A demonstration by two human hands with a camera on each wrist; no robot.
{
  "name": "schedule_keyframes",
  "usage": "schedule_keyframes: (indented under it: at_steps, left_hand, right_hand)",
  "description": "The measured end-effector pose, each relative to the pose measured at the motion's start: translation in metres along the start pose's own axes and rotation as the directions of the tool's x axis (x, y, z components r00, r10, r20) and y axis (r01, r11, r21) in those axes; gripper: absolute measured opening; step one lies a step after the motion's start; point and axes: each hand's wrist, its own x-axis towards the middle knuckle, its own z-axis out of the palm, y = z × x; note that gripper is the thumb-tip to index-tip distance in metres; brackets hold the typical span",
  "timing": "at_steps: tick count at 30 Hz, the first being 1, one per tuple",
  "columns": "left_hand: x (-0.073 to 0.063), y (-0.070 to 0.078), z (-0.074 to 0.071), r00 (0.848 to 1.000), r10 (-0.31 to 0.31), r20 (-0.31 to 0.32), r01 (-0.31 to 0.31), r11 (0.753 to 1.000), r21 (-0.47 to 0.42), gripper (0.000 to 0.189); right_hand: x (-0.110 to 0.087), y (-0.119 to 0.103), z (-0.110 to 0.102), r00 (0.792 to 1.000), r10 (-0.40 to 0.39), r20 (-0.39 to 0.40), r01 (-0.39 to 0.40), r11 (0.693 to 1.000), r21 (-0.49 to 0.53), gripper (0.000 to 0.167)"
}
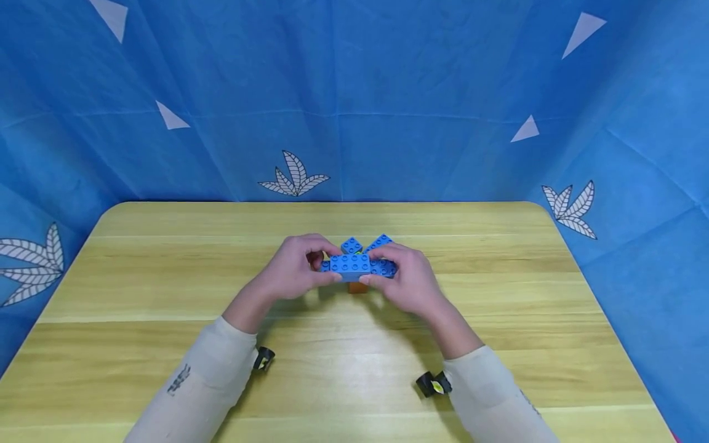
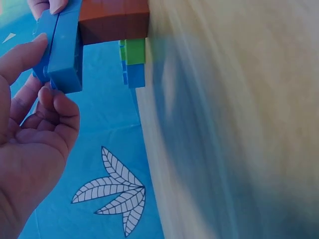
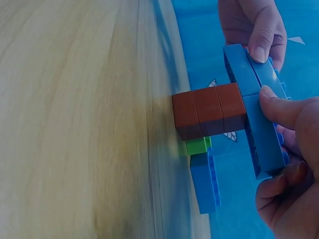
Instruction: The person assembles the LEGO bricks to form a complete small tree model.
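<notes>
A blue toy brick [image 1: 350,264] lies on top of two other blue bricks, which sit end to end on a stack of brown bricks [image 3: 209,112]. My left hand [image 1: 293,267] pinches the left end of the top blue brick between thumb and fingers. At its right end my right hand [image 1: 407,277] grips it, the thumb on the near side. One lower blue brick [image 3: 264,132] juts out beneath the right fingers. Low beside the brown stack, a green brick [image 3: 197,146] adjoins a blue brick [image 3: 203,184]. The right fingertips are partly hidden in the head view.
Behind the stack, two blue bricks, one short [image 1: 351,245] and one long [image 1: 380,242], point away at angles. The wooden table [image 1: 166,271] ends at a blue cloth backdrop [image 1: 388,154]. Black devices [image 1: 433,384] are strapped at both sleeves.
</notes>
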Motion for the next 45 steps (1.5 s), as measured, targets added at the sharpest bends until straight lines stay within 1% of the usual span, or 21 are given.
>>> schedule_keyframes:
  at_steps: [5, 10, 13, 19, 21, 23, 24, 26, 28, 30, 31, 33, 35, 37, 39, 42, 45]
  left_hand:
    - [-0.001, 0.001, 0.003, 0.999, -0.04, -0.011, 0.04, 0.999, 0.01, 0.034]
    - [-0.002, 0.001, 0.007, 0.998, -0.057, -0.037, 0.059, 0.998, 0.038, 0.034]
    - [-0.004, -0.002, 0.009, 0.996, -0.071, -0.057, 0.074, 0.995, 0.062, 0.034]
    - [-0.009, -0.01, 0.012, 0.994, -0.068, -0.085, 0.073, 0.995, 0.066, 0.038]
    - [-0.01, -0.01, 0.012, 0.994, -0.071, -0.082, 0.076, 0.995, 0.066, 0.039]
    - [-0.01, -0.01, 0.012, 0.994, -0.074, -0.078, 0.079, 0.995, 0.068, 0.039]
    - [-0.01, -0.01, 0.012, 0.994, -0.076, -0.077, 0.082, 0.994, 0.07, 0.039]
    - [-0.009, -0.009, 0.011, 0.994, -0.077, -0.077, 0.083, 0.994, 0.068, 0.039]
    - [-0.009, -0.008, 0.01, 0.993, -0.079, -0.084, 0.085, 0.994, 0.069, 0.038]
    - [-0.008, -0.007, 0.009, 0.993, -0.076, -0.088, 0.082, 0.994, 0.074, 0.039]
    - [-0.008, -0.007, 0.009, 0.993, -0.073, -0.088, 0.08, 0.994, 0.081, 0.039]
    - [-0.007, -0.007, 0.009, 0.994, -0.067, -0.086, 0.075, 0.993, 0.091, 0.039]
    - [-0.006, -0.007, 0.01, 0.995, -0.055, -0.08, 0.062, 0.993, 0.096, 0.039]
    - [-0.005, -0.008, 0.011, 0.996, -0.044, -0.077, 0.051, 0.994, 0.093, 0.039]
    - [-0.005, -0.008, 0.012, 0.996, -0.037, -0.077, 0.043, 0.996, 0.082, 0.039]
    - [-0.004, -0.007, 0.013, 0.996, -0.036, -0.077, 0.042, 0.997, 0.068, 0.038]
    - [-0.003, -0.006, 0.013, 0.996, -0.045, -0.076, 0.05, 0.997, 0.06, 0.038]
  right_hand:
    - [-0.001, 0.001, 0.0, 1.0, 0.008, 0.01, -0.008, 1.0, 0.003, 0.035]
    - [-0.001, 0.003, 0.0, 1.0, 0.005, 0.008, -0.006, 1.0, 0.028, 0.035]
    - [-0.001, 0.004, 0.001, 1.0, 0.012, 0.01, -0.012, 0.999, 0.045, 0.036]
    - [-0.002, 0.003, 0.005, 0.999, 0.05, 0.022, -0.051, 0.995, 0.082, 0.038]
    - [-0.002, 0.005, 0.005, 0.999, 0.042, 0.032, -0.045, 0.993, 0.108, 0.039]
    - [-0.001, 0.009, 0.003, 0.999, 0.009, 0.048, -0.016, 0.986, 0.163, 0.04]
    - [0.0, 0.012, 0.001, 0.998, -0.018, 0.052, 0.007, 0.978, 0.211, 0.039]
    - [0.003, 0.019, -0.004, 0.996, -0.075, 0.042, 0.058, 0.944, 0.323, 0.035]
    - [0.01, 0.025, -0.01, 0.993, -0.119, 0.01, 0.103, 0.897, 0.43, 0.029]
    - [0.019, 0.031, -0.015, 0.989, -0.142, -0.034, 0.14, 0.853, 0.503, 0.025]
    - [0.024, 0.034, -0.017, 0.988, -0.147, -0.051, 0.152, 0.841, 0.519, 0.024]
    - [0.034, 0.039, -0.019, 0.987, -0.148, -0.06, 0.157, 0.835, 0.528, 0.024]
    - [0.045, 0.044, -0.02, 0.989, -0.142, -0.039, 0.141, 0.843, 0.519, 0.025]
    - [0.055, 0.048, -0.019, 0.992, -0.125, 0.008, 0.105, 0.867, 0.486, 0.027]
    - [0.065, 0.051, -0.017, 0.993, -0.107, 0.056, 0.072, 0.899, 0.432, 0.029]
    - [0.08, 0.056, -0.013, 0.99, -0.09, 0.113, 0.049, 0.944, 0.325, 0.032]
    - [0.093, 0.061, -0.009, 0.984, -0.08, 0.16, 0.038, 0.967, 0.251, 0.034]
